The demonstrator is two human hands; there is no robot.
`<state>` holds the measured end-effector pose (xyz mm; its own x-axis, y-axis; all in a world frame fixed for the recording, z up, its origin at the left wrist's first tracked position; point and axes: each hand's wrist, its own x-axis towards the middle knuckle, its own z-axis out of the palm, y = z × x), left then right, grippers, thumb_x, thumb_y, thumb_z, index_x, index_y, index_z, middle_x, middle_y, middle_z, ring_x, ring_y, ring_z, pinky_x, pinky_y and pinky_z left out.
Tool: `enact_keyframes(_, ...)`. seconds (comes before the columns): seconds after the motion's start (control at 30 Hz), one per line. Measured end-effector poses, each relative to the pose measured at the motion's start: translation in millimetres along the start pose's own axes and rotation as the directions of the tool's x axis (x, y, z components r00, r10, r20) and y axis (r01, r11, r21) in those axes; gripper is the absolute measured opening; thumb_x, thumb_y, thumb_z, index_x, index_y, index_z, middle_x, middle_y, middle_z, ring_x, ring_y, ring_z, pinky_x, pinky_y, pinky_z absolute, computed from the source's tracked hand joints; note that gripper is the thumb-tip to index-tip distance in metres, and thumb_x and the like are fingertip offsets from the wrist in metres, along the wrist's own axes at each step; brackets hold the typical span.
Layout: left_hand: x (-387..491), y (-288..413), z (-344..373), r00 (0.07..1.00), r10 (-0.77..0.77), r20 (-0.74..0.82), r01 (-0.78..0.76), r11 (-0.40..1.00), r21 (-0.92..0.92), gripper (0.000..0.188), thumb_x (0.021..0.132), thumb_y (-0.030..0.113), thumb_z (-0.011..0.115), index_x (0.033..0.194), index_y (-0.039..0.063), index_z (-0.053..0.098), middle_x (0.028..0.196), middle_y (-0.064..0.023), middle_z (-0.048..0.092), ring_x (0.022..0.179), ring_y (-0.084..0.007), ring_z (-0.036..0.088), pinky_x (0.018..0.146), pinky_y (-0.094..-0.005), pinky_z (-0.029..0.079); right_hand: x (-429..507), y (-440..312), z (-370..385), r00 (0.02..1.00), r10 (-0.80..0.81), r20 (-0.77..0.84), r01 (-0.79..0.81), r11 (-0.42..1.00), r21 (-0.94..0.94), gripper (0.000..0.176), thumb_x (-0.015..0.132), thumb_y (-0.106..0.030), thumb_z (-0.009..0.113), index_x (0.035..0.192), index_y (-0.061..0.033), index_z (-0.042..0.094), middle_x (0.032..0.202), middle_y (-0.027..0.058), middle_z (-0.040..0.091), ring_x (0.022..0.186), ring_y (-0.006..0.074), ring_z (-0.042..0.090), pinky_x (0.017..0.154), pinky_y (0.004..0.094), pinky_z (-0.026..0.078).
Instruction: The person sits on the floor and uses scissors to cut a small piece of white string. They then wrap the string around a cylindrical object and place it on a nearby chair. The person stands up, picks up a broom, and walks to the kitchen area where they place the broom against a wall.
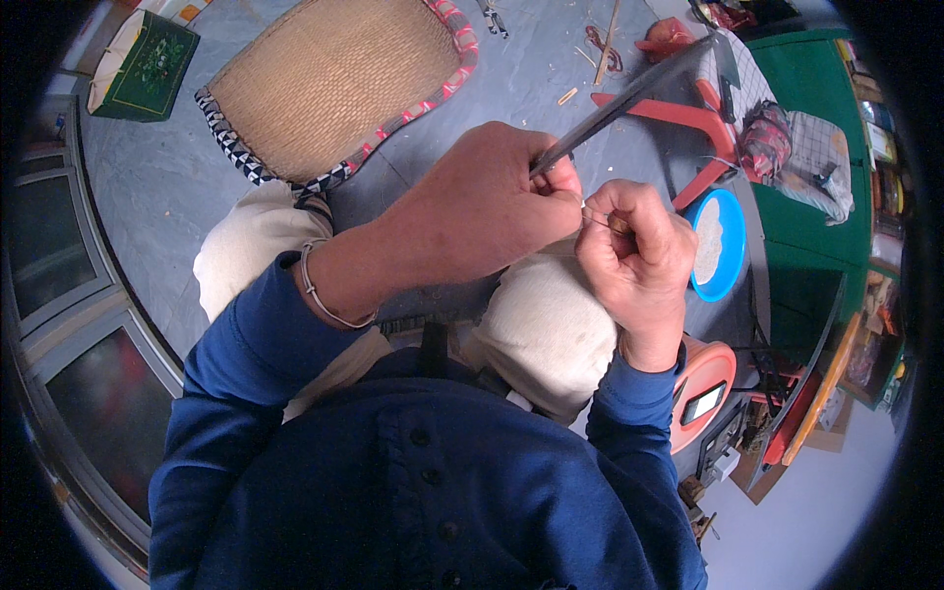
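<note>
My left hand [479,210], with a bangle at its wrist, is closed around the lower end of a long, dark, narrow rod or strip [619,107]. That piece slants up and to the right; its exact kind cannot be told. Close beside it, my right hand [641,247] pinches a thin strand [601,221], perhaps wire or thread, between thumb and curled fingers. The strand's left end meets the left fingertips. A woven mat-like piece [339,81] with patterned cloth edging lies beyond my left knee.
At right are a red stool [704,118] bearing a knife [726,85] and a cloth bundle [765,140], a blue basin [736,251] of pale granular material, and a round pink stool [719,361] with a phone [703,404]. Pliers [493,18] and a stick [608,44] lie on the floor.
</note>
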<state>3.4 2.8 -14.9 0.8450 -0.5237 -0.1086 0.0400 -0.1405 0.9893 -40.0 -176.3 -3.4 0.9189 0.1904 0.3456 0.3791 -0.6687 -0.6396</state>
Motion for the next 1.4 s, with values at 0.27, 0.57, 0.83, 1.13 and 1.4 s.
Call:
enact_keyframes(0.27, 2.8, 1.7, 1.6, 0.996, 0.084, 0.003, -0.083, 0.996, -0.042, 0.006, 0.078, 0.007, 0.063, 0.078, 0.002, 0.063, 0.068, 0.0027, 0.06, 0.064, -0.0028, 0.052, 0.058, -0.0212, 0.041, -2.1, 1.4, -1.4, 0.982, 0.189, -0.012, -0.175, 0.928, 0.329, 0.014, 0.071, 0.008, 0.058, 0.079, -0.0042, 0.058, 0.057, -0.0071, 0.043, 0.052, 0.0001, 0.036, 0.047, 0.0178, 0.03)
enact_keyframes(0.57, 1.4, 1.7, 1.4, 1.0, 0.014, 0.023, -0.01, 0.989, -0.147, 0.004, 0.08, 0.007, 0.063, 0.078, 0.003, 0.062, 0.068, 0.0044, 0.058, 0.062, -0.0016, 0.05, 0.055, -0.0206, 0.04, 0.9, -4.1, -4.9, 0.93, 0.349, 0.115, -0.35, 0.748, 0.564, 0.012, 0.077, 0.008, 0.059, 0.085, -0.0017, 0.059, 0.069, -0.0083, 0.047, 0.06, -0.0018, 0.034, 0.053, 0.015, 0.027)
enact_keyframes(0.83, 2.4, -0.3, 0.0, 0.998, 0.068, -0.008, -0.068, 0.995, -0.069, 0.005, 0.08, 0.007, 0.063, 0.079, 0.002, 0.063, 0.071, 0.0028, 0.06, 0.065, -0.003, 0.052, 0.058, -0.0213, 0.042, -1.3, -1.7, 0.0, 0.989, 0.108, -0.103, -0.086, 0.975, 0.205, 0.012, 0.074, 0.004, 0.066, 0.081, -0.0045, 0.061, 0.055, -0.0062, 0.042, 0.05, 0.001, 0.036, 0.046, 0.0181, 0.032)
enact_keyframes(1.13, 1.5, -0.2, -1.4, 0.996, 0.083, -0.016, -0.083, 0.997, -0.002, 0.007, 0.078, 0.008, 0.063, 0.078, 0.001, 0.063, 0.07, 0.0025, 0.06, 0.067, -0.0029, 0.051, 0.06, -0.0216, 0.042, 1.3, -1.3, 0.8, 0.996, -0.026, -0.09, 0.028, 1.0, 0.013, 0.013, 0.071, 0.003, 0.066, 0.079, -0.0053, 0.061, 0.052, -0.0002, 0.047, 0.042, 0.0079, 0.044, 0.044, 0.022, 0.037)
enact_keyframes(1.4, 0.2, 0.6, 0.4, 1.0, 0.018, -0.001, -0.018, 0.999, -0.039, 0.006, 0.078, 0.008, 0.063, 0.078, 0.002, 0.063, 0.067, 0.0038, 0.059, 0.064, -0.0022, 0.05, 0.057, -0.0201, 0.04, 0.1, -4.4, 1.1, 0.996, -0.054, -0.069, 0.051, 0.997, -0.053, 0.012, 0.071, 0.003, 0.064, 0.078, -0.0053, 0.059, 0.054, -0.0001, 0.047, 0.043, 0.0084, 0.045, 0.045, 0.0229, 0.039)
